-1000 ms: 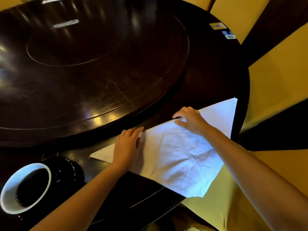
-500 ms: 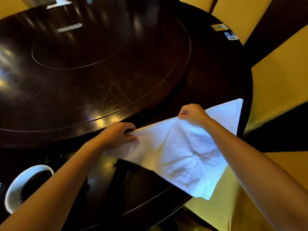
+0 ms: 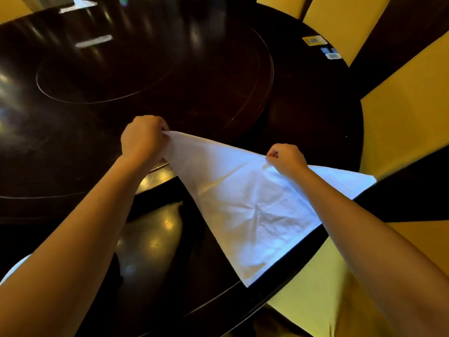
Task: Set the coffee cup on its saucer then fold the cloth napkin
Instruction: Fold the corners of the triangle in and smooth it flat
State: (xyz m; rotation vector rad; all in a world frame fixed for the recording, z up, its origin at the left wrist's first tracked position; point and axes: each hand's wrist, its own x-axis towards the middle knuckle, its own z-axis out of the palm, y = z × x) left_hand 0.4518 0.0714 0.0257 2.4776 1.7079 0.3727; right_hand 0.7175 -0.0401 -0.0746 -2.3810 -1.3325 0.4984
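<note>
The white cloth napkin (image 3: 245, 205) is folded into a triangle and lifted off the dark round table (image 3: 315, 117) along its far edge. My left hand (image 3: 143, 138) pinches the napkin's left corner above the turntable's rim. My right hand (image 3: 286, 161) grips the far edge further right. The napkin's near point hangs down to the table's front edge, and its right corner reaches past the table's edge. Only a sliver of the white coffee cup (image 3: 14, 268) shows at the lower left, mostly hidden behind my left forearm. The saucer is hidden.
A large raised dark turntable (image 3: 150, 69) fills the table's middle. Small cards or stickers (image 3: 323, 46) lie on the far right of the table. Yellow-covered chairs (image 3: 403, 113) ring the table on the right and near side.
Both hands went from pressing the napkin flat to pinching its far edge. They lifted it, my left hand pulling the left corner up and away over the turntable's rim.
</note>
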